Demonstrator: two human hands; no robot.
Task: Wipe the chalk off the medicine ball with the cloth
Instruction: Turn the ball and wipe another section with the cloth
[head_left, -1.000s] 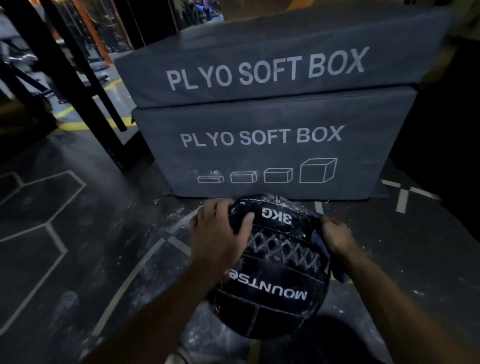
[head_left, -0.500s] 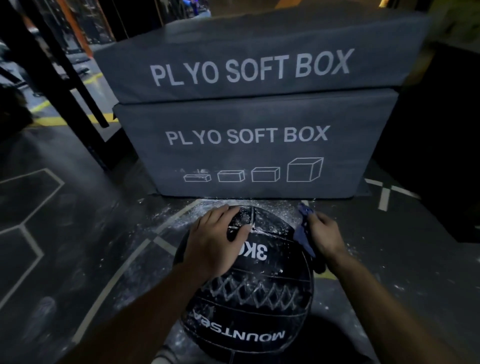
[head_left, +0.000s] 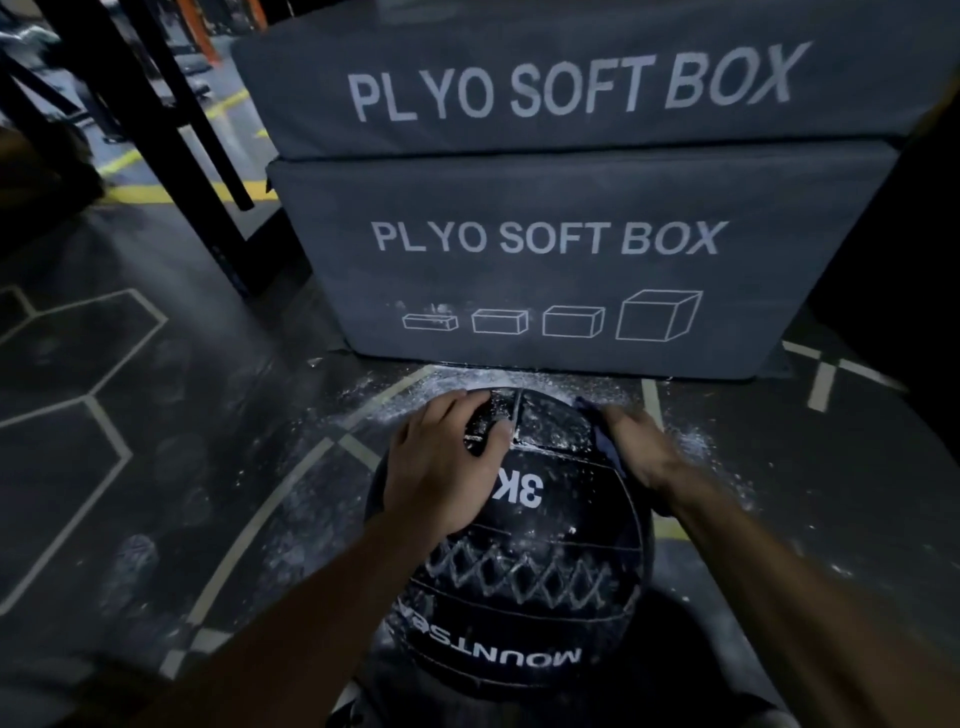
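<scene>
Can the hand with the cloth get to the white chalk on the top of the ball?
Probably yes. The right hand presses the cloth on the medicine ball beside that chalky seam, nothing lying between; the left hand rests just left of it.

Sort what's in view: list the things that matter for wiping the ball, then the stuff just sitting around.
Belongs to the job:
medicine ball
cloth
left hand resting on the ball
right hand gripping the cloth

Just lying about:
lower plyo soft box
upper plyo soft box
floor
</scene>
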